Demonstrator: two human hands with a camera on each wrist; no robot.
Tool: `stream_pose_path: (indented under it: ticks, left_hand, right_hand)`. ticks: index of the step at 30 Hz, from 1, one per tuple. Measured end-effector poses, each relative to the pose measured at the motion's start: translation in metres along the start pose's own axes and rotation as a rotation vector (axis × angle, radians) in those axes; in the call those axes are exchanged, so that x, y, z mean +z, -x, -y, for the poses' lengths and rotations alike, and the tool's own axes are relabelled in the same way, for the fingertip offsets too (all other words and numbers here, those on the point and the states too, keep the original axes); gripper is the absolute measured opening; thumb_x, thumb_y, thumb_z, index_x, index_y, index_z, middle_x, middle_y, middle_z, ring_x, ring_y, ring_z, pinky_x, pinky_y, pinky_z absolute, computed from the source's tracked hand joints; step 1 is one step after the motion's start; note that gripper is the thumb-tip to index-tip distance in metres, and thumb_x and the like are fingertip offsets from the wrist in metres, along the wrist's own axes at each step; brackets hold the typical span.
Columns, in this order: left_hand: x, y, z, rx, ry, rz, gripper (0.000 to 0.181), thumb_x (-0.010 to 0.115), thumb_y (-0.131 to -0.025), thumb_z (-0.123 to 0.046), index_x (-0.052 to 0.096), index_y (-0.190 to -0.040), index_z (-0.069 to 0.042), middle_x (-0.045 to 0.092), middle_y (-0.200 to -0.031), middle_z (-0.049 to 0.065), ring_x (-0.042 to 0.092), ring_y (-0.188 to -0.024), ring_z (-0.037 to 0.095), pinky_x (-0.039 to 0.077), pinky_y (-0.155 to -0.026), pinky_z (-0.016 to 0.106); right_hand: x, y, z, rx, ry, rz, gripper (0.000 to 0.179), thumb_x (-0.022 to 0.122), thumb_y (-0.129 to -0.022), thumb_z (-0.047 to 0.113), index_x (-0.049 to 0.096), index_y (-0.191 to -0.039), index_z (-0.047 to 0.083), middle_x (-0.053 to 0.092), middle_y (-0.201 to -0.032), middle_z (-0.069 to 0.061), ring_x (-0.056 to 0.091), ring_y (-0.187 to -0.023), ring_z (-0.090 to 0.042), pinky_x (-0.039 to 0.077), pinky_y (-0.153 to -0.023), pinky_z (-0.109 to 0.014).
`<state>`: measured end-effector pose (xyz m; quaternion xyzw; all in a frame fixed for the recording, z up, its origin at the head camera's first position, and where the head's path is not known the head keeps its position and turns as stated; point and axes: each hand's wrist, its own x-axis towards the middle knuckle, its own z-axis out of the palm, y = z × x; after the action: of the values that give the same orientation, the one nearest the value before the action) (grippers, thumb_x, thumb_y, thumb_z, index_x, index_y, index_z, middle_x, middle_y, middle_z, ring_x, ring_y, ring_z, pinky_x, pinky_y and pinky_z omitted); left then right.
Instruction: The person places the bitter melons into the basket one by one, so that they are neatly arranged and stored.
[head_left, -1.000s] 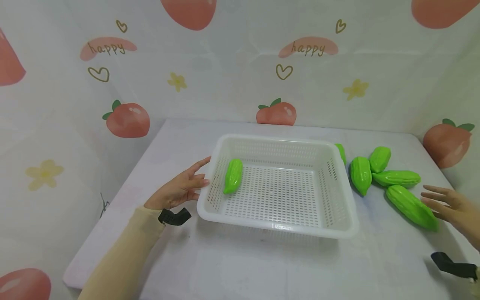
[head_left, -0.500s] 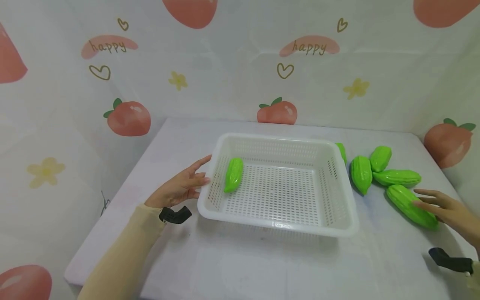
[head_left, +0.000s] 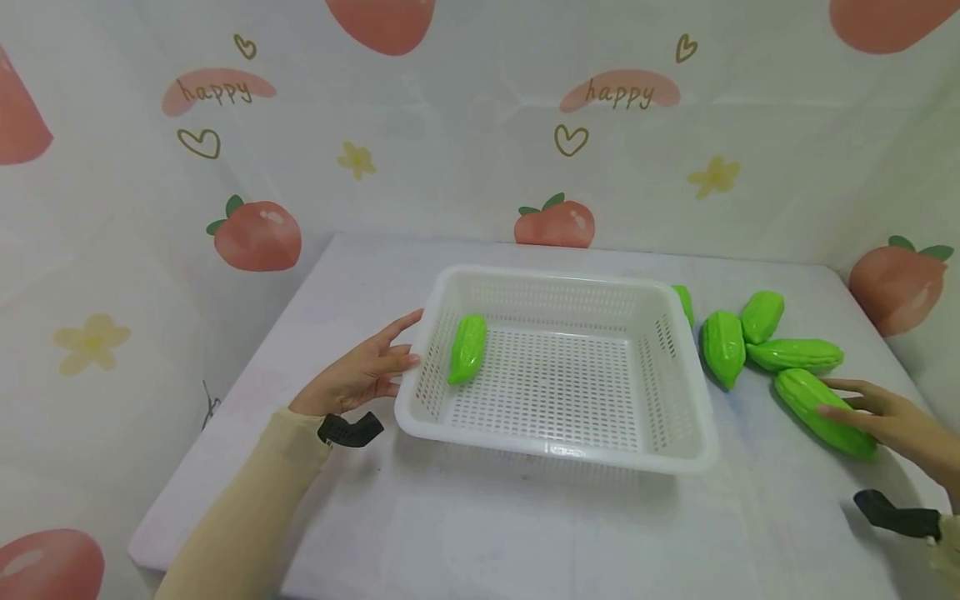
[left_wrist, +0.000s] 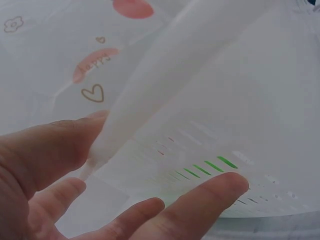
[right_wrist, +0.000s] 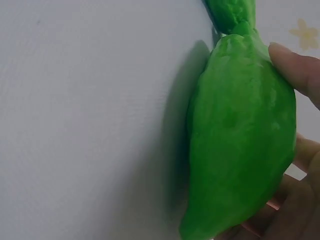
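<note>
A white perforated plastic basket [head_left: 480, 440] stands on the table in the head view. My left hand [head_left: 356, 371] touches its left side, fingers mostly extended; the left wrist view shows the thumb by the rim and a fingertip against the slotted outer wall [left_wrist: 185, 135]. One glossy green bitter melon [head_left: 468, 350] lies inside the basket at the left. At the right, my right hand [head_left: 892, 421] holds the nearest bitter melon [head_left: 813, 404], which lies on the table. In the right wrist view, the thumb is along one side of this melon [right_wrist: 240, 130], with fingers curled on its underside.
Several more bitter melons lie right of the basket: one upright-pointing [head_left: 723, 346], one short [head_left: 762, 317], one lying sideways [head_left: 797, 355]. Another melon [head_left: 684, 304] is partly hidden behind the basket's right wall. A printed cloth [head_left: 450, 125] hangs behind the white table [head_left: 480, 533].
My right hand has moved left onto the nearest bitter melon, its thumb and fingers now about it. The left hand and basket have stayed in place.
</note>
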<state>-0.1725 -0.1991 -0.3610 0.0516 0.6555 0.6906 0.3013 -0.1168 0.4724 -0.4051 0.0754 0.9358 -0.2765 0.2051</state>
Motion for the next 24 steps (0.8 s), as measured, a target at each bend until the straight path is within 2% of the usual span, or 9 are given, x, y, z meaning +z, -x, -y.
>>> stream_pose_path:
  ticks: [4,11,12,14,17,18,20,21,24]
  left_hand:
    - [0.000,-0.001,0.000,0.002,0.023,0.015,0.077,0.062,-0.094,-0.008,0.022,-0.152,-0.041,0.048,-0.141,0.013,0.066,-0.105,0.024,0.056,-0.086,0.046]
    - [0.001,0.000,0.000,-0.001,0.012,0.011,0.077,0.062,-0.094,-0.008,0.022,-0.152,-0.041,0.048,-0.141,0.013,0.065,-0.106,0.025,0.056,-0.088,0.047]
    - [0.001,0.000,-0.001,-0.003,0.004,0.006,0.077,0.062,-0.094,-0.009,0.022,-0.152,-0.041,0.049,-0.140,0.013,0.066,-0.105,0.024,0.056,-0.087,0.046]
    - [0.001,0.000,-0.001,-0.001,0.001,0.003,0.077,0.062,-0.094,-0.009,0.022,-0.152,-0.041,0.049,-0.139,0.012,0.066,-0.105,0.025,0.056,-0.087,0.046]
    - [0.001,0.000,-0.001,0.001,-0.006,0.000,0.077,0.063,-0.094,-0.009,0.022,-0.152,-0.041,0.051,-0.138,0.012,0.066,-0.104,0.024,0.057,-0.086,0.045]
    - [0.000,0.000,-0.001,0.003,-0.008,0.004,0.077,0.062,-0.094,-0.009,0.022,-0.152,-0.040,0.051,-0.137,0.012,0.066,-0.104,0.023,0.057,-0.086,0.044]
    - [0.000,0.000,-0.001,0.004,-0.012,0.007,0.078,0.062,-0.094,-0.009,0.021,-0.152,-0.040,0.051,-0.137,0.012,0.066,-0.103,0.023,0.058,-0.085,0.043]
    - [0.000,0.000,-0.001,0.004,-0.007,0.011,0.078,0.062,-0.094,-0.009,0.021,-0.152,-0.040,0.050,-0.138,0.013,0.066,-0.103,0.023,0.058,-0.085,0.043]
    - [0.001,0.000,-0.001,0.000,0.004,0.018,0.078,0.061,-0.095,-0.008,0.020,-0.153,-0.039,0.048,-0.141,0.014,0.065,-0.105,0.024,0.057,-0.087,0.046]
  right_hand:
    - [-0.002,0.000,-0.002,0.018,-0.031,0.013,0.088,0.043,-0.100,0.050,0.006,-0.144,-0.016,0.010,-0.134,-0.054,0.022,-0.118,-0.067,0.033,-0.088,-0.077]
    - [-0.007,0.006,0.001,-0.047,-0.119,-0.033,0.081,0.042,-0.103,0.041,0.004,-0.143,-0.018,0.005,-0.139,-0.051,0.022,-0.119,-0.064,0.033,-0.089,-0.075]
    - [-0.008,0.007,0.004,-0.058,-0.118,-0.053,0.081,0.043,-0.103,0.040,0.004,-0.144,-0.017,0.007,-0.138,-0.051,0.031,-0.116,-0.058,0.040,-0.090,-0.068]
    - [-0.010,0.010,0.009,-0.090,-0.121,-0.095,0.079,0.046,-0.102,0.036,0.005,-0.146,-0.014,0.013,-0.136,-0.051,0.051,-0.108,-0.027,0.052,-0.087,-0.047]
    - [-0.011,0.013,0.020,-0.150,-0.132,-0.156,0.073,0.052,-0.101,0.030,0.012,-0.151,-0.005,0.022,-0.134,-0.048,0.041,-0.087,0.016,0.047,-0.064,-0.015]
    - [-0.012,0.014,0.023,-0.163,-0.133,-0.173,0.067,0.053,-0.100,0.029,0.019,-0.153,0.006,0.024,-0.134,-0.047,0.032,-0.084,0.023,0.041,-0.058,-0.010]
    - [-0.013,0.015,0.032,-0.189,-0.155,-0.183,0.058,0.055,-0.100,0.027,0.026,-0.150,0.019,0.024,-0.134,-0.044,0.031,-0.082,0.026,0.041,-0.058,-0.009]
    - [-0.014,0.015,0.036,-0.202,-0.159,-0.186,0.056,0.055,-0.099,0.026,0.028,-0.148,0.018,0.025,-0.134,-0.044,0.032,-0.082,0.026,0.041,-0.058,-0.009]
    - [-0.018,0.014,0.048,-0.238,-0.174,-0.202,0.042,0.058,-0.098,0.024,0.035,-0.130,0.039,0.039,-0.130,-0.019,0.035,-0.083,0.025,0.045,-0.060,-0.009]
